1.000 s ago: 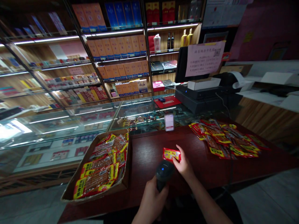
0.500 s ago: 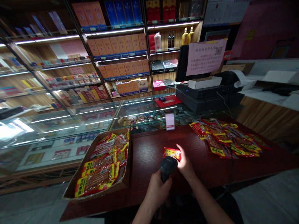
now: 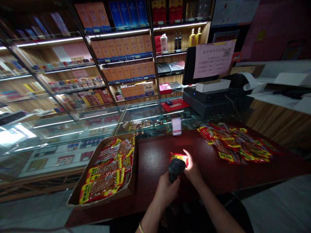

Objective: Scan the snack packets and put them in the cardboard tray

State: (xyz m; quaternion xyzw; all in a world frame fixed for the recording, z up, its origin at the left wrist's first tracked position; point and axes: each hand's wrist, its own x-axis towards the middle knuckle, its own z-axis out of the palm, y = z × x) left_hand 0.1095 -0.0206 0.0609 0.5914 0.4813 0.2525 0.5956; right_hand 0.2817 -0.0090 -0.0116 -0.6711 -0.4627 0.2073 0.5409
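Note:
My left hand (image 3: 168, 188) is wrapped round the handle of a dark barcode scanner (image 3: 176, 165). In my right hand (image 3: 191, 168) is a small red and yellow snack packet (image 3: 179, 156), gripped at its right end and lit brightly. The scanner's head is in front of the packet and covers its lower part; whether they touch I cannot tell. To the left stands an open cardboard box (image 3: 134, 181) holding several similar packets (image 3: 103, 184). A loose heap of snack packets (image 3: 239, 144) lies on the right of the dark red table (image 3: 153, 155).
Beyond the table runs a glass display counter (image 3: 97, 119) with a mouse (image 3: 169, 103) on a red mat (image 3: 179, 105). A monitor (image 3: 189, 68) with a taped paper sheet stands behind on the right. A cable (image 3: 241, 174) hangs near the heap. Shelves of boxes (image 3: 123, 48) line the back.
My left hand has moved slightly up and right with the scanner, whose head now covers more of the packet. My right hand and its packet stay nearly in place.

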